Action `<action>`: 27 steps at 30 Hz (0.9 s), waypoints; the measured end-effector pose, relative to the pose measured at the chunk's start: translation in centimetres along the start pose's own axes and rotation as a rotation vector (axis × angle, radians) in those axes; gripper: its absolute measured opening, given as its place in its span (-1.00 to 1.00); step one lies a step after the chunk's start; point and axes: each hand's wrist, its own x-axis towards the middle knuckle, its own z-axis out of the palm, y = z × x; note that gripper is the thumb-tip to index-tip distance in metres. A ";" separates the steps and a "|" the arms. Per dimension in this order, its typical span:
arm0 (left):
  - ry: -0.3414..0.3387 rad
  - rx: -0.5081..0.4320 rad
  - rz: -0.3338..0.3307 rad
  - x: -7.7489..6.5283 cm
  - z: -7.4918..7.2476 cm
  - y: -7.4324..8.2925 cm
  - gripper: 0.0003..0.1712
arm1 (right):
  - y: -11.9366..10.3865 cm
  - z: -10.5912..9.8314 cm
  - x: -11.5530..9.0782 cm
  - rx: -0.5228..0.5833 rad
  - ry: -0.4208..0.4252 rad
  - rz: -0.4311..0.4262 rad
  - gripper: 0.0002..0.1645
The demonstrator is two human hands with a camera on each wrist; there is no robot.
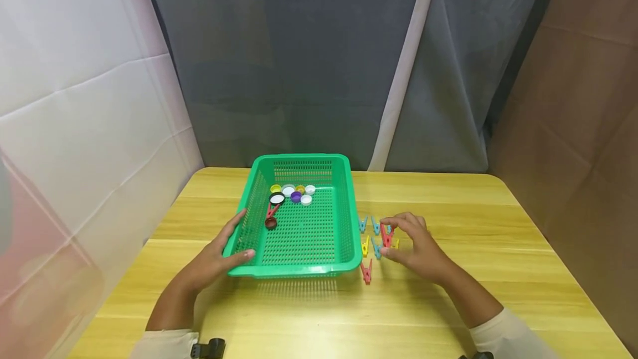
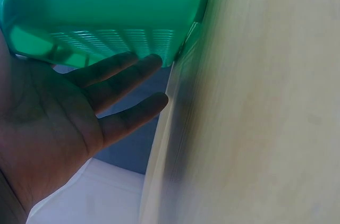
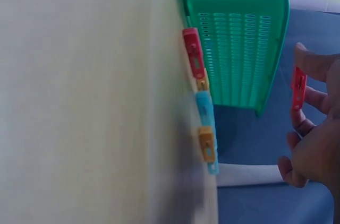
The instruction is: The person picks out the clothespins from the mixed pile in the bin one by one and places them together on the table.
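Observation:
My left hand (image 1: 209,262) holds the left rim of a green plastic basket (image 1: 356,237), thumb over the rim near the front corner. In the left wrist view, three of its fingers stretch straight along the basket's outer side. My right hand (image 1: 416,245) pinches a red clothespin (image 1: 386,235) between thumb and fingertips, raised above the table to the right of the basket. Beneath and beside it lie several blue clothespins (image 1: 376,248), yellow clothespins (image 1: 365,246) and another red clothespin (image 1: 367,271). In the right wrist view the held clothespin (image 3: 298,88) is well above the others.
Inside the basket are several bottle caps, including a purple cap (image 1: 296,197), a black-rimmed cap (image 1: 276,199) and a brown cap (image 1: 271,223), plus a red clothespin (image 1: 272,211). The wooden table (image 1: 438,204) is bounded by a grey curtain (image 1: 299,71) behind and cloth at both sides.

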 end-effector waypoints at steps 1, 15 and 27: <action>0.001 0.001 -0.001 0.0 0.0 0.0 0.16 | 0.1 0.1 -0.2 0.001 0.001 0.011 -0.30; -0.002 0.009 0.004 0.0 -0.2 -0.1 0.16 | 2.2 1.6 -1.3 -0.056 -0.033 0.042 -0.35; -0.005 -0.005 0.014 -0.1 0.1 0.0 0.16 | 3.6 2.5 -1.7 -0.089 -0.115 0.012 -0.38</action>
